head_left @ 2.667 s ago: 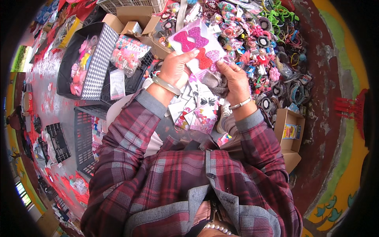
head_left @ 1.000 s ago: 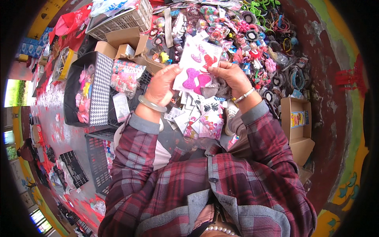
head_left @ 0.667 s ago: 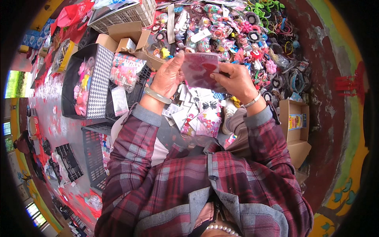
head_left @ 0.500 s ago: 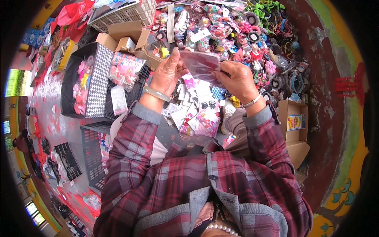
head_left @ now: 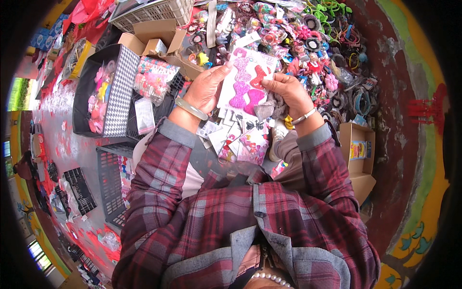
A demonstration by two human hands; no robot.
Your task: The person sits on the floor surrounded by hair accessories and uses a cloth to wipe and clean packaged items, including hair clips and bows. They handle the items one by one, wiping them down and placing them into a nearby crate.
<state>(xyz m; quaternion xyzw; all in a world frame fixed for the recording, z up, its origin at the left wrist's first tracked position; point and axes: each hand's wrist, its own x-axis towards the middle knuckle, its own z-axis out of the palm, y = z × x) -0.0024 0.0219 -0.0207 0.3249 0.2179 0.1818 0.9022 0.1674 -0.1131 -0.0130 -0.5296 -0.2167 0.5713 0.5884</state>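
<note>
Between my two hands, a white card of pink and red bows (head_left: 249,79) is held up with its front in full view. My left hand (head_left: 206,91) pinches the card's left edge with the thumb on top. At its right edge, my right hand (head_left: 291,96) grips the card between thumb and fingers. Just beneath the right fingers is a fuzzy grey item (head_left: 273,109); whether that hand holds it too I cannot tell. Below lies a loose heap of white cards (head_left: 222,139), some with hair ornaments, including a black bow (head_left: 254,124).
Hair accessories (head_left: 308,53) pile up at the far side and right. A houndstooth-sided black bin (head_left: 117,91) and a bag of pink items (head_left: 153,84) stand left, near an open cardboard box (head_left: 178,53). A dark crate (head_left: 109,185) sits lower left, another cardboard box (head_left: 360,149) right.
The flat piece in my hands, seen tilted and dark purplish before, now shows as an upright-facing card with bows. Both hands have shifted slightly; the grey item now shows under the right one.
</note>
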